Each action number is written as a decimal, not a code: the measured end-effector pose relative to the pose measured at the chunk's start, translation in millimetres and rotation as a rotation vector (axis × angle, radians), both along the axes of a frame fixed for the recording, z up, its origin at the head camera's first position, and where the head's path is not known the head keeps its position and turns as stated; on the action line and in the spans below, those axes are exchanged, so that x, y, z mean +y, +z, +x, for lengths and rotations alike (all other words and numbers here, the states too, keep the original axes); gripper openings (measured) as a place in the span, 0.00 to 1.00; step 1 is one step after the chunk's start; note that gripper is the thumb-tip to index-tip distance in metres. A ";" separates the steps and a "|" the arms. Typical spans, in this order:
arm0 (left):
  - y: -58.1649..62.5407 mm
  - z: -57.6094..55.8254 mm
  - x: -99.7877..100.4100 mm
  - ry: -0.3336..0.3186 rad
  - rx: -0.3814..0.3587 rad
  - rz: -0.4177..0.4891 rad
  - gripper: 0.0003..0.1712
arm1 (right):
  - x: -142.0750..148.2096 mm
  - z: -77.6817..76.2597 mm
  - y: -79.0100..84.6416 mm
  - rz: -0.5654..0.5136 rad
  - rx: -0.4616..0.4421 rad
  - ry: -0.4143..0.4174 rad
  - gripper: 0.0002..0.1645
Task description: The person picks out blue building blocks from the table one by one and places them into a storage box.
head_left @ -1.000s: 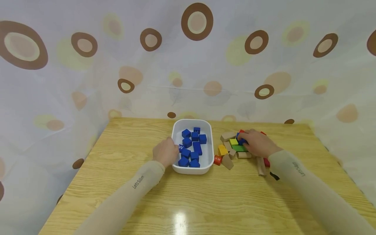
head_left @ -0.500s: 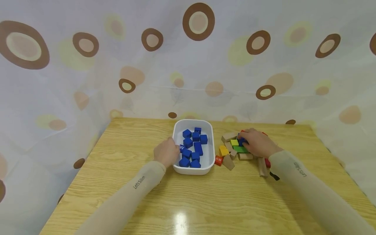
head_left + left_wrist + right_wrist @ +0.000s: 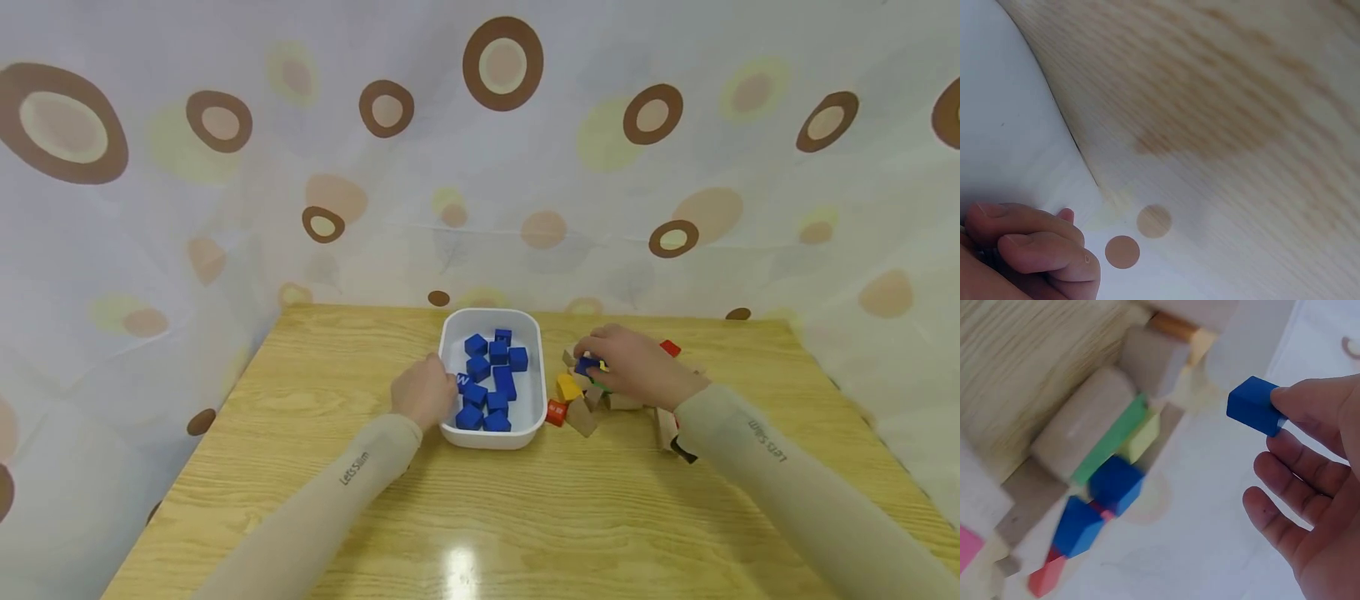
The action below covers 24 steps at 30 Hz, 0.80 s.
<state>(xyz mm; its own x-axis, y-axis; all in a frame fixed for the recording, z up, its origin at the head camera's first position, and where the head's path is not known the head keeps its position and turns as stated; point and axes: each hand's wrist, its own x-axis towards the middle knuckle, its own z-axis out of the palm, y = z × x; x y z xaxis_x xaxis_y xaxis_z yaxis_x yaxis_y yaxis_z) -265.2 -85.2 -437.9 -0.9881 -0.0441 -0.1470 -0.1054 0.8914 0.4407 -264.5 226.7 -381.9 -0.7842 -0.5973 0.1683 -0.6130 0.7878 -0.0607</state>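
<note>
A white plastic tub point(image 3: 534, 417) stands mid-table with several blue blocks point(image 3: 477, 367) inside. My left hand point(image 3: 424, 390) grips the tub's left wall, fingers curled at the rim; the left wrist view shows those fingers point(image 3: 1047, 253) against the white side. Over the pile right of the tub, my right hand point(image 3: 636, 365) pinches a blue block point(image 3: 1252, 405) between thumb and fingertips. Under it in the right wrist view lie two more blue blocks point(image 3: 1116, 485), a green block point(image 3: 1110, 440) and a yellow one point(image 3: 1141, 439). The right hand hides part of the pile in the head view.
Natural wood blocks point(image 3: 581, 416), a red block point(image 3: 556, 412) and a yellow block point(image 3: 568, 387) lie close to the tub's right side. Another red block point(image 3: 671, 348) lies behind the right hand. A patterned sheet point(image 3: 547, 167) hangs behind the wooden table point(image 3: 337, 350).
My right hand has lifted a blue block out of the pile and moved left with it, toward the tub. The left hand stays on the tub's edge.
</note>
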 end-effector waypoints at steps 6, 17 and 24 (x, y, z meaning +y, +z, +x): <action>-0.6 1.2 0.2 0.001 0.005 0.012 0.22 | -32.5 11.6 12.9 0.040 -0.010 0.066 0.15; -4.3 -0.4 0.1 -0.004 0.002 0.032 0.22 | -68.8 22.7 22.8 0.141 -0.149 0.072 0.17; -2.1 -0.5 -0.1 -0.002 0.001 0.018 0.23 | -80.1 19.2 20.5 0.152 -0.173 0.119 0.16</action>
<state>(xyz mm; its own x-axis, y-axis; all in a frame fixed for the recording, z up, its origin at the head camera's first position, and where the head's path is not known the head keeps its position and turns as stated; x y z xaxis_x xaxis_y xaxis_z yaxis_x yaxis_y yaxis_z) -265.7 -85.3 -440.0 -0.9883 -0.0393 -0.1472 -0.1032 0.8836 0.4567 -245.3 146.6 -361.4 -0.7165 -0.6950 -0.0609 -0.6925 0.7190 -0.0588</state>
